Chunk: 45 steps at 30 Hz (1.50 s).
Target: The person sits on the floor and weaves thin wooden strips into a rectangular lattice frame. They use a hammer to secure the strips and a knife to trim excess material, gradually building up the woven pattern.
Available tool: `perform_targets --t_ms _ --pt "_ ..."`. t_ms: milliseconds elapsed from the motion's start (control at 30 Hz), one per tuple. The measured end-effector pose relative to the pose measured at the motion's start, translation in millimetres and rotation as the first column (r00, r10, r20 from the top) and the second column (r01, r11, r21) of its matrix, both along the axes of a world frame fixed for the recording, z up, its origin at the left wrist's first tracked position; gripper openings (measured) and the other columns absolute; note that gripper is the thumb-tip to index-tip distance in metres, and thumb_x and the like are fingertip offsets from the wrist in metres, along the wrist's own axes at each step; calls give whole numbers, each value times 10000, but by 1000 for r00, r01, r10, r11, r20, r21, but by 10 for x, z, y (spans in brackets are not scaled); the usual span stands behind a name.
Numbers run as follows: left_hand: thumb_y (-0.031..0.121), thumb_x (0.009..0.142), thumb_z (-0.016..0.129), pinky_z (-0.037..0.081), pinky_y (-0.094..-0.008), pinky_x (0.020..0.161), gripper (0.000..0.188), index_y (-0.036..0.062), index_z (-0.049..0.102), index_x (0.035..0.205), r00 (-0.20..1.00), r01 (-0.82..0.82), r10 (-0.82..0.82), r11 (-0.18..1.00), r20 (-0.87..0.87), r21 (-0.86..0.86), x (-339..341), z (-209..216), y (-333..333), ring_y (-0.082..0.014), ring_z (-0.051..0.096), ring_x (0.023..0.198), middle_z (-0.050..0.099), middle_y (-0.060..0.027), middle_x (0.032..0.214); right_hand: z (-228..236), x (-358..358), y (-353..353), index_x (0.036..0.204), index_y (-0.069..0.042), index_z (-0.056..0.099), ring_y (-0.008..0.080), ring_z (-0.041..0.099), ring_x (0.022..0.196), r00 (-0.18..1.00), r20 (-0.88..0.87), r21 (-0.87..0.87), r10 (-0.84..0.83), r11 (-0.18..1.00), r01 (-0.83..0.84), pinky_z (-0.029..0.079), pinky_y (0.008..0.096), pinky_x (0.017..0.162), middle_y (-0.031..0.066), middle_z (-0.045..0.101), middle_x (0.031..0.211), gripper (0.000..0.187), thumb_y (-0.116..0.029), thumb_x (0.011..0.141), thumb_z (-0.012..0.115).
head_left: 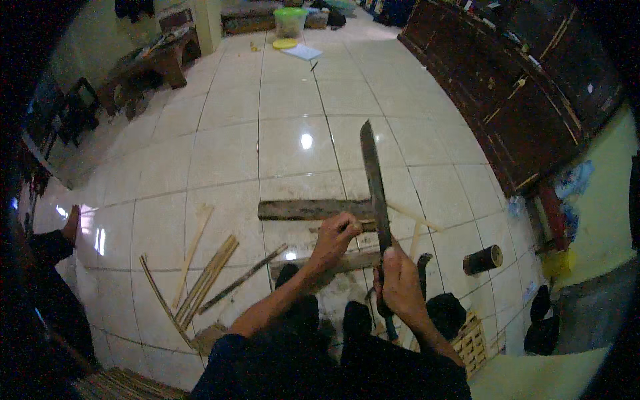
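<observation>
My right hand (400,277) is wrapped round the handle of a machete (375,170). Its long dark blade points up and away from me, crossing the right end of a dark wooden plank (300,210) on the floor. My left hand (337,235) is closed just left of the blade, on what looks like a short bamboo piece (368,227) that shows on the blade side of the fingers. Below that hand lies a second wooden plank (353,262), partly covered by my wrist. Thin pale strips (417,219) lie right of the blade.
Several bamboo strips (210,280) lie on the tiles to the left. A short bamboo tube (483,260), a curved dark blade (424,267) and a woven bamboo piece (471,343) are at my right. Another person's foot (71,223) shows at far left; a dark cabinet (497,87) stands right.
</observation>
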<state>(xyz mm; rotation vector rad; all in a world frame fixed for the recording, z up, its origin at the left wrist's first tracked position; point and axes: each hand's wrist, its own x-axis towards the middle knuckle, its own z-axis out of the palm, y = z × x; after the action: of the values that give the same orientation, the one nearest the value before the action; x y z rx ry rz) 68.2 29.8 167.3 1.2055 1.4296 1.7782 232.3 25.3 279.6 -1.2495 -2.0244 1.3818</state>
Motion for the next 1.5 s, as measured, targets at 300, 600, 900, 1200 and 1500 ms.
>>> perform_targets --t_ms 300,600,900,1200,1500 --pt "261 862 619 368 -306 588 294 1 538 750 993 48 -44 998 111 -29 9 132 33 -142 441 638 485 -55 670 75 80 49 1222 -18 473 107 477 551 999 28 1 38 999 -38 418 268 504 21 482 669 456 -388 1026 293" --pt "277 882 606 391 -289 607 307 -1 558 763 999 23 -22 999 48 -32 -29 259 18 -114 458 665 518 -29 681 318 1 71 1428 -64 343 89 454 546 995 -53 -53 79 995 -82 424 260 506 1 470 663 483 -335 1030 302" --pt "242 904 593 386 -275 584 282 6 559 754 995 14 0 988 96 -151 -4 54 -130 -99 453 649 534 -15 681 300 -63 35 1420 -72 365 84 455 579 992 -101 -161 79 982 -95 423 253 526 -9 477 671 460 -309 1031 303" --pt "215 967 508 401 -338 943 286 -3 580 1137 929 -345 317 929 -191 -133 -462 -219 -362 -230 532 1091 594 -113 1122 -251 -1 253 1379 -41 421 97 477 584 995 -48 -23 88 996 -89 428 281 521 8 489 650 457 -322 1033 321" --pt "102 921 574 464 -303 833 206 -8 592 1095 886 -264 293 956 -360 129 -472 1081 -553 -192 591 929 619 -117 1015 -283 30 399 1229 1 515 202 577 637 989 47 -1 141 990 -141 451 371 594 131 571 713 515 -417 1022 296"
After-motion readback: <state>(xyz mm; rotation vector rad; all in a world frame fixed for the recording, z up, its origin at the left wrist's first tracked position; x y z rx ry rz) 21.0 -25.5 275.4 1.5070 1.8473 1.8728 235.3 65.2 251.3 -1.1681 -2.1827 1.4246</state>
